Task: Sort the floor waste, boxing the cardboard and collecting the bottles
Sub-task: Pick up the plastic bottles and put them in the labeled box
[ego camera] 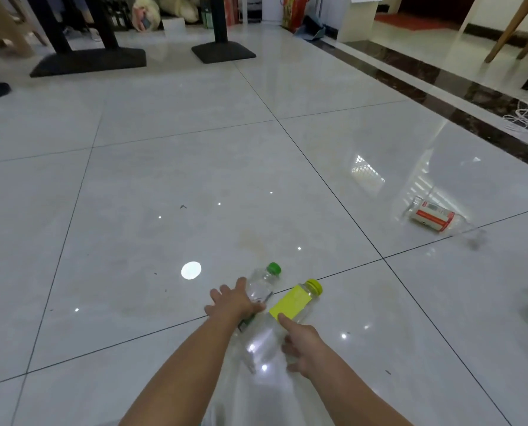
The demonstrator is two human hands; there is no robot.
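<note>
On the tiled floor (164, 167) just ahead, the left grip (232, 301) lies spread over the green-capped bottle (264, 284). The right grip (302, 342) lays its forefinger on the yellow-labelled bottle (293, 299) just beside, other fingers curled by clear plastic (256, 358), hold unclear; a red-labelled bottle (433, 218) lies well apart

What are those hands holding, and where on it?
The left hand lies across the middle of the green-capped bottle, fingers spread; right hand touches the yellow-labelled bottle with a forefinger. Whether either has a real grip cannot be told.
</note>
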